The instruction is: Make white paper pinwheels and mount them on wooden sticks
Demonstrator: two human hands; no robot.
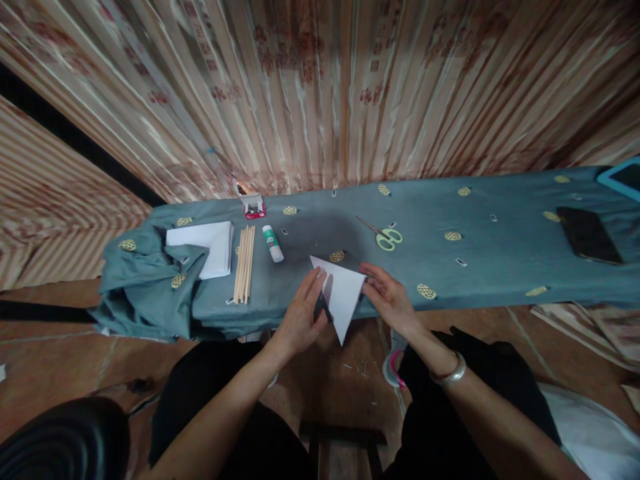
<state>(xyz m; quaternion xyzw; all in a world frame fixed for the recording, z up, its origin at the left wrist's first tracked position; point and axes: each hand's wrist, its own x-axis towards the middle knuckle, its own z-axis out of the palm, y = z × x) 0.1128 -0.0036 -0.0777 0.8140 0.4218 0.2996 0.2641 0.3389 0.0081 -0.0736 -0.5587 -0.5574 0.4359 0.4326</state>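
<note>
Here, triangular white paper (344,293) lies between both hands (301,315) (389,297).

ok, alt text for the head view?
A person's left hand and right hand touch a white paper triangle at the near edge of a cloth-covered table; green-handled scissors lie beyond, a glue stick and wooden sticks to its left.

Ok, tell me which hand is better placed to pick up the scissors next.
Right, I'd judge: the scissors lie just beyond the right hand, green handles nearest it. The left hand is farther off, at the opposite side of the white paper triangle.
</note>
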